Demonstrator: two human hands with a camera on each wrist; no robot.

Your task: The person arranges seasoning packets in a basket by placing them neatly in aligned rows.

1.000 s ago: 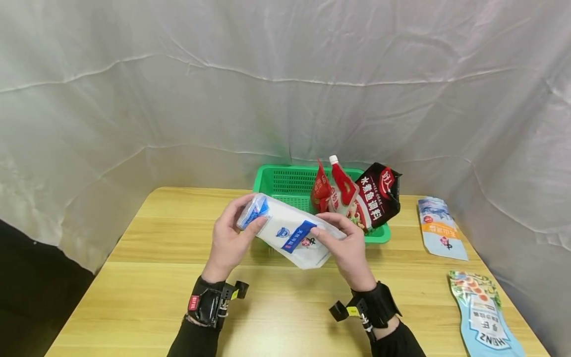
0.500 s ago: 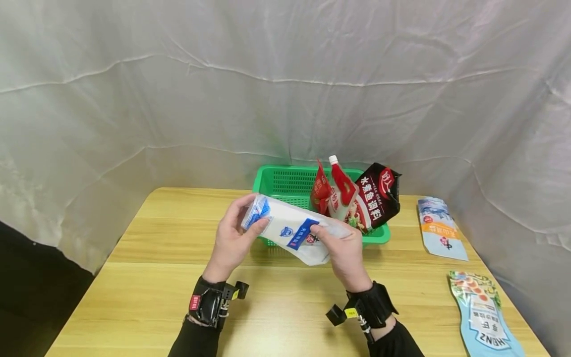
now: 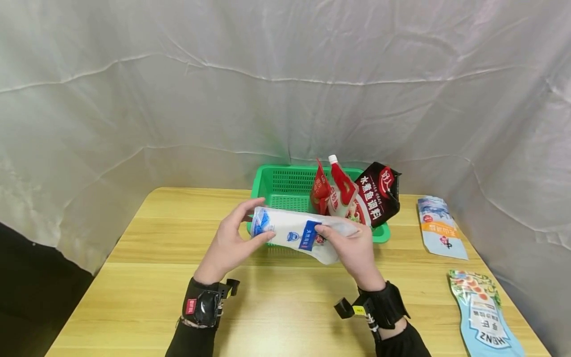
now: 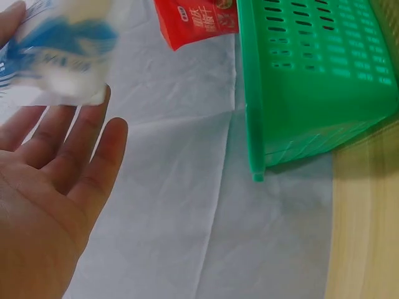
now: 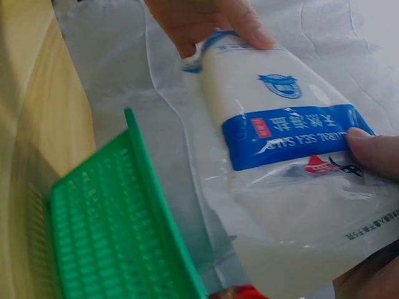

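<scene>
Both hands hold a white pouch (image 3: 298, 234) with a blue label just in front of the green basket (image 3: 285, 186), above the wooden table. My left hand (image 3: 253, 223) pinches the pouch's blue left end between thumb and fingers; in the left wrist view the pouch (image 4: 62, 56) is blurred at the tips of my left hand (image 4: 56, 187). My right hand (image 3: 332, 239) grips the right end, its thumb pressed on the pouch (image 5: 293, 174) by the label. The pouch lies almost level, its right end a little lower.
The basket (image 5: 106, 230) holds red sauce pouches (image 3: 332, 191) and a black packet (image 3: 379, 196) at its right side. Two flat pouches lie on the table at the right: a blue-orange one (image 3: 441, 228) and a light-blue one (image 3: 484, 315). A white sheet hangs behind.
The pouch has turned from slanted to nearly level and shifted a little right. Both hands moved with it; the left hand's fingers have straightened out along its end.
</scene>
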